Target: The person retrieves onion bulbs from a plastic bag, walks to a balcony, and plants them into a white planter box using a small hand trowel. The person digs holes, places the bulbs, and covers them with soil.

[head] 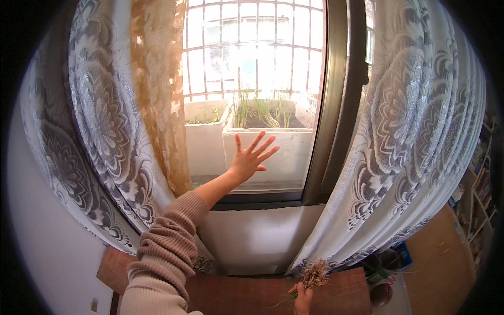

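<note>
My left hand (249,159) reaches up before the window with its fingers spread and nothing in it. Behind it, outside the glass or opening, stands a pale planter box (271,145) with soil and thin green plants (264,112); a second planter (204,145) with small seedlings is at its left. Low in the view, over the brown wooden surface, my right hand (302,300) is closed around a bunch of plants whose dry, tangled roots (314,274) point up and thin green leaves hang out to the left.
Patterned curtains (114,118) hang left and right (405,118), with a tan inner curtain (161,98) beside the left one. A dark window frame (334,98) and metal bars (258,47) surround the opening. Below lies a brown wooden tabletop (236,295); a blue container (403,254) and shelves (478,197) are right.
</note>
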A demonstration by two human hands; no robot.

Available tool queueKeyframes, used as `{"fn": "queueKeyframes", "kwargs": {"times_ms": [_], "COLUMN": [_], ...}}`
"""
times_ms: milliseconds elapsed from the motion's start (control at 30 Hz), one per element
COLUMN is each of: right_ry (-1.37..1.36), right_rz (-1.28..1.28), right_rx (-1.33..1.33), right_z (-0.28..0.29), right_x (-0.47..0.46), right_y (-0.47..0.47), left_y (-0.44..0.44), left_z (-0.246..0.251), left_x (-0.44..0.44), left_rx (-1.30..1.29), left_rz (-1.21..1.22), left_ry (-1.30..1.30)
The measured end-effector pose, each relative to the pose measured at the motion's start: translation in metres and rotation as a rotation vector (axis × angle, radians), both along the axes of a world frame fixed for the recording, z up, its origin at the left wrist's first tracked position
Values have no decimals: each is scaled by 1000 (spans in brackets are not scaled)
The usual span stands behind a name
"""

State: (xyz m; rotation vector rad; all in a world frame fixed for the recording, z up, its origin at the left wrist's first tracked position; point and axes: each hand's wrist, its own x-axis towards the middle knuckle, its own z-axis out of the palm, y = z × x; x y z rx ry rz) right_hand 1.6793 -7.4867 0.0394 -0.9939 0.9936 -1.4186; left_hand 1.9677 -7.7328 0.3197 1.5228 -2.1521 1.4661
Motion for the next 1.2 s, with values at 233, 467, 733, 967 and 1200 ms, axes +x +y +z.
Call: {"fn": "queueKeyframes", "kwargs": {"times_ms": [233, 467, 733, 967, 1200], "right_ry": [134, 120, 132, 62, 116], "right_rz": [-54, 1, 67, 95, 141], "right_rx": [224, 70, 13, 156, 90], "right_z": [10, 15, 6, 10, 28], "right_x": [12, 34, 58, 58, 77], "right_y": [14, 1, -16, -27, -31], "left_y": [-23, 18, 69, 51, 30], "left_z": [2, 19, -3, -14, -17], "left_x": [-66, -12, 134, 139, 94], "left_rx": [-18, -220, -486, -200, 46], "left_rz": [-30, -397, -156, -543, -872], "left_ry": [2, 605, 1017, 1515, 1601]}}
